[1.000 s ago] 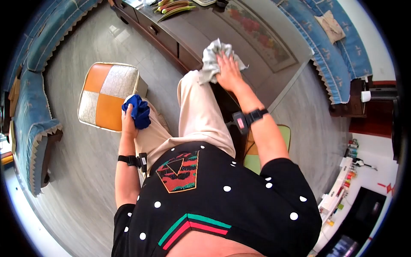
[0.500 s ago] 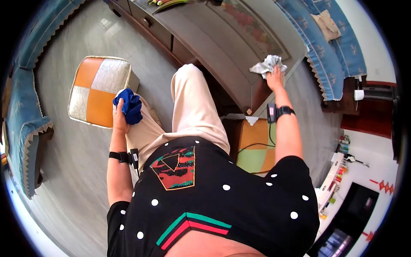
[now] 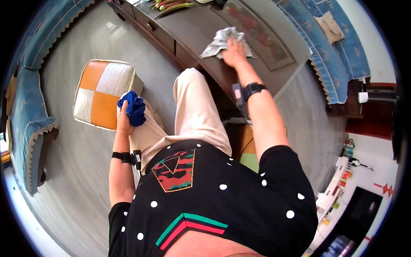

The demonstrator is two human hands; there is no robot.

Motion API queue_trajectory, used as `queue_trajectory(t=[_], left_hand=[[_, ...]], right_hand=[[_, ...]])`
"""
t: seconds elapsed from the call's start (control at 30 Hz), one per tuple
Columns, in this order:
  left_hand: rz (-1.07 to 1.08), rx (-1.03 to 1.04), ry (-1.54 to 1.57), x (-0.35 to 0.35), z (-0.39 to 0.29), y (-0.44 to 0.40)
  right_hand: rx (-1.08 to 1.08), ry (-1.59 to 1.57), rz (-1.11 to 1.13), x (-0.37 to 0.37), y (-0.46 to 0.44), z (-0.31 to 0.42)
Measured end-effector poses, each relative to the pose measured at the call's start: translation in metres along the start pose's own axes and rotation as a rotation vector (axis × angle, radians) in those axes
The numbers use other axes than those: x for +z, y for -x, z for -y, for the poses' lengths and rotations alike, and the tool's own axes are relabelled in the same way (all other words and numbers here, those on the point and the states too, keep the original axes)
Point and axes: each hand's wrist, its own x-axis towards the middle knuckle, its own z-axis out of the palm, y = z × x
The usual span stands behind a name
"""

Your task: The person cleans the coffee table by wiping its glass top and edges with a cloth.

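In my left hand (image 3: 123,118) is a bunched dark-blue cloth (image 3: 133,108), held above my left thigh beside the checkered stool. My right hand (image 3: 234,53) reaches forward over the table (image 3: 192,30) and presses on a crumpled pale grey cloth (image 3: 220,42). Its fingers rest on top of the cloth and partly cover it. The cloth lies spread on the glossy tabletop, left of the red-flowered panel (image 3: 257,36).
Long green and reddish vegetables (image 3: 173,6) lie at the table's far left. An orange-and-silver stool (image 3: 102,94) stands on the left. A second checkered stool (image 3: 250,156) is partly under my right arm. Blue-covered sofas (image 3: 329,64) flank the table.
My right hand has slid the grey cloth leftward and farther over the tabletop, and the cloth is more spread out. My left hand keeps hold of the blue cloth, nearly still.
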Motion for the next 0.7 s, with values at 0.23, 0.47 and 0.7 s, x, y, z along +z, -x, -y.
queue_trajectory(t=[0.23,0.47,0.7], left_hand=[[0.008,-0.045,0.030,-0.015,0.006,-0.005],[0.015,-0.004,0.010,-0.008,0.007,-0.004],[-0.010,-0.011,-0.013,-0.014,0.010,-0.009]], right_hand=[[-0.314,-0.186,0.008,-0.012,0.146,0.001],[-0.057,-0.128,-0.102,0.012,0.187,-0.145],[0.246,-0.063,-0.131,0.015,0.059,-0.231]])
